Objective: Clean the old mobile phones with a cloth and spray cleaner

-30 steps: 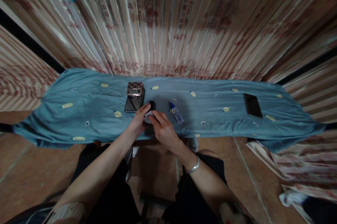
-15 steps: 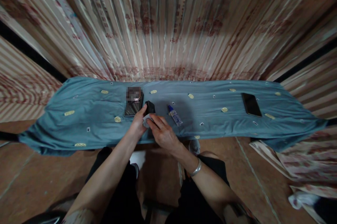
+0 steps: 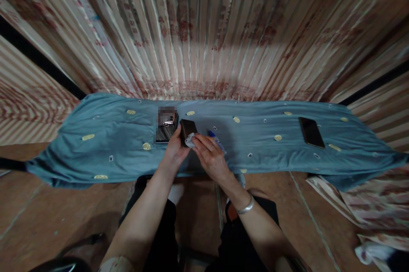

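My left hand (image 3: 175, 151) grips a dark rectangular phone-like object (image 3: 188, 128) by its left side and lower end, tilted above the cloth. In the fingers of my right hand (image 3: 211, 157) is a small pale grey wiping cloth (image 3: 190, 140), pressed against the object's lower right part. A clear bottle with a blue cap (image 3: 211, 134) lies just beyond my right hand, which hides part of it. Left of my hands a stack of glossy black flat items (image 3: 164, 135) rests on the table, its upper part blurred out.
A teal patterned tablecloth (image 3: 121, 135) covers the long narrow table. Towards its right end lies a black phone or small tablet (image 3: 311, 132). Pleated curtains (image 3: 204, 29) hang behind and at both sides, with dark poles (image 3: 44, 59) at the sides.
Both hands have shifted slightly right in the view, as has the whole scene. The dark object now turns its broad face more upward, and my right hand covers more of the bottle.
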Demonstrator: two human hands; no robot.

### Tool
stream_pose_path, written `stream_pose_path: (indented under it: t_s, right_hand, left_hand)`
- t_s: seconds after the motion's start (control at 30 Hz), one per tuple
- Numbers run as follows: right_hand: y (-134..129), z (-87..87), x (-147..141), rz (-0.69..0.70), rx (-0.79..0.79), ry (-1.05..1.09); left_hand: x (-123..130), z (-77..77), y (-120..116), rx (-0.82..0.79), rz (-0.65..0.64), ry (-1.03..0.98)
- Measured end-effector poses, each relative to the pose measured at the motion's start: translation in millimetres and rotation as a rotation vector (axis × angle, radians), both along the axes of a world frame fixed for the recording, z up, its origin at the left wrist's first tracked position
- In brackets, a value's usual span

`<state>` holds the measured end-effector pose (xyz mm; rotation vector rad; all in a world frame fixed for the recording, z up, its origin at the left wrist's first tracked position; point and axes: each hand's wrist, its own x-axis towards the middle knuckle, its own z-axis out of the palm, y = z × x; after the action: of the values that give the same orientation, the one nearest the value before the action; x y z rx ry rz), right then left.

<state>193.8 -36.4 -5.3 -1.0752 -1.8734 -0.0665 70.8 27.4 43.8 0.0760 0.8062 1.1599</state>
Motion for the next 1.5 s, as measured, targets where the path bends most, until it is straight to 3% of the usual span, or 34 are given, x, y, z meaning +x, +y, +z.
stream_pose_path:
  t_s: [0.17,0.37,0.5,0.73,1.0,1.33,1.5]
  right_hand:
    - [0,-4.5,7,0.014,-0.039,0.110]
    - [-5,-5.7,0,0.001,-0.253,0.343]
    - [-7,-2.8,-2,0.029,-0.335,0.330]
    - [-6,-1.3,2,0.078,-0.351,0.280]
    - [6,-19.1,18,-0.021,-0.336,0.347]
    - [-9,-19.9,7,0.007,-0.368,0.375]
    - [-6,-25.1,14,-0.033,-0.374,0.410]
  left_hand:
    - [-1,6.8,0,0.024,0.010,-0.053]
    - [0,7.4,-6,0.086,-0.030,-0.037]
    - [-1,8.9,-10,0.103,-0.033,0.034]
    - [-9,1.2,-12,0.102,-0.076,0.072]
    - [7,-14.6,-23,0.067,-0.162,0.096]
    - [5,-18.9,1,0.030,-0.116,0.129]
    - [15,-21.1,-4,0.064,-0.119,0.165]
